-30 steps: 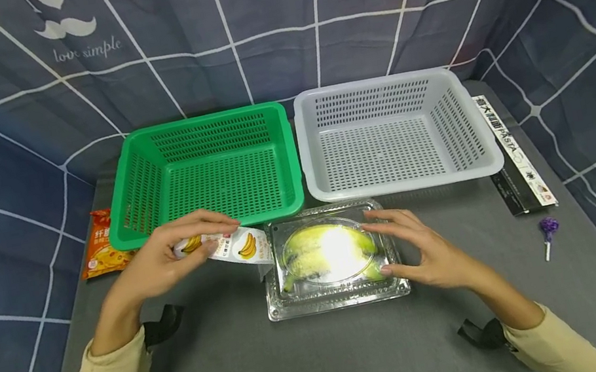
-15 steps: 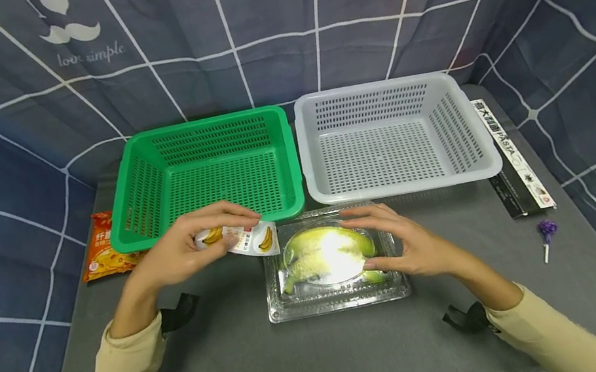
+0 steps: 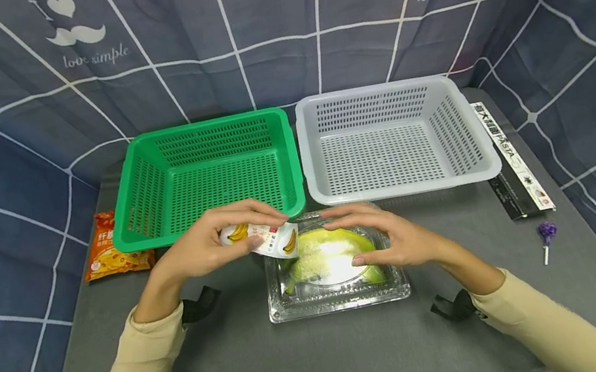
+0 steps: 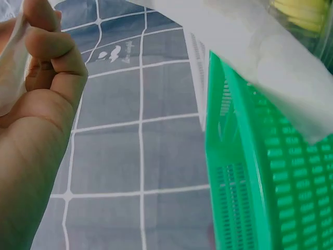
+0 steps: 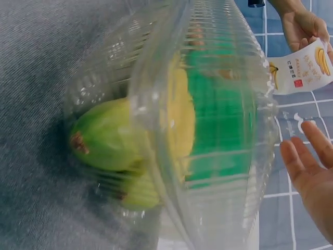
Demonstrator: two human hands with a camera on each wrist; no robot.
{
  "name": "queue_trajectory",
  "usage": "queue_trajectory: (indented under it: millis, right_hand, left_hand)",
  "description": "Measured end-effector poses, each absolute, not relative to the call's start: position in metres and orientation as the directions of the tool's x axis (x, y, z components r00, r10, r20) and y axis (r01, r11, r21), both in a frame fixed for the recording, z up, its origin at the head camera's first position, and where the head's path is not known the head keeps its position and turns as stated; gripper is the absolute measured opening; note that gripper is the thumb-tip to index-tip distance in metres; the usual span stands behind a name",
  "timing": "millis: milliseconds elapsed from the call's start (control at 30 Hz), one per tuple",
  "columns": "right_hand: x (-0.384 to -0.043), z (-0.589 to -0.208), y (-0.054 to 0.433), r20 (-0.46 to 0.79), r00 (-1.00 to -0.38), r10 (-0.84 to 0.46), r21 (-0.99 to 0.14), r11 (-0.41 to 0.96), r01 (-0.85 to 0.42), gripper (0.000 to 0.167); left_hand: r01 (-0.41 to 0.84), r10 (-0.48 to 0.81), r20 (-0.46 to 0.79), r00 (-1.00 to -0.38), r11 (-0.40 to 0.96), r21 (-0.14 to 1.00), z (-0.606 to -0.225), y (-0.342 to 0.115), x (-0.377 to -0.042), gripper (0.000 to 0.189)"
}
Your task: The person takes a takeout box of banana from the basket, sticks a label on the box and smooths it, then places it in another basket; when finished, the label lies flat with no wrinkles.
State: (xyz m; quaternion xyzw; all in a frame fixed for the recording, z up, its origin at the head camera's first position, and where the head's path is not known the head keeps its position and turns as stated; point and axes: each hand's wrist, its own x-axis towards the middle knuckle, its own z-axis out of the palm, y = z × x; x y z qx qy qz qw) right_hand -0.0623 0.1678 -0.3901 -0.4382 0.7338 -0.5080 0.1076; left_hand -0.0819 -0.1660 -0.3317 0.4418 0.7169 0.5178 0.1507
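Note:
A clear plastic clamshell box point(image 3: 339, 303) lies on the table below the baskets, with its lid down. Inside is green and yellow fruit point(image 5: 106, 135), partly washed out by glare in the head view. My left hand point(image 3: 207, 245) pinches a white label strip point(image 3: 278, 241) printed with bananas between thumb and fingers. The strip's free end hangs over the box's left part. My right hand point(image 3: 397, 238) hovers over the box's right part, fingers spread and holding nothing.
Behind the box stand a green basket point(image 3: 130, 239) and a light grey basket point(image 3: 406, 187). An orange snack bag point(image 3: 114, 248) lies far left. A pasta box point(image 3: 515, 161) and a purple lollipop point(image 3: 547, 232) lie on the right. Grid-patterned cloth point(image 3: 267, 12) rises behind.
My left hand has moved right, carrying the label strip over the box's left part. My right hand has shifted left, further over the lid. The box stays in place.

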Motion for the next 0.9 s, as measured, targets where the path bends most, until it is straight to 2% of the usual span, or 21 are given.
queue_trajectory:
  millis: [167,300,700,900]
  right_hand:
    - [-0.074,-0.39,0.157,0.278,-0.523,-0.806,-0.899,-0.026,-0.437,0.048]
    - [-0.08,-0.389,0.149,0.257,-0.477,-0.841,-0.895,-0.022,-0.445,0.045]
    - [-0.081,-0.383,0.145,0.181,-0.449,-0.875,-0.907,0.028,-0.419,0.043]
    - [-0.081,-0.384,0.145,0.175,-0.438,-0.882,-0.911,0.024,-0.413,0.039]
  left_hand:
    - [0.448,0.804,0.225,-0.55,0.057,0.892,-0.339,-0.158,-0.087,0.035]
    - [0.425,0.816,0.23,-0.53,0.021,0.905,-0.342,-0.153,-0.089,0.034]
    - [0.394,0.822,0.228,-0.523,-0.004,0.919,-0.345,-0.149,-0.09,0.034]
    - [0.375,0.803,0.206,-0.559,0.023,0.927,-0.346,-0.154,-0.095,0.034]
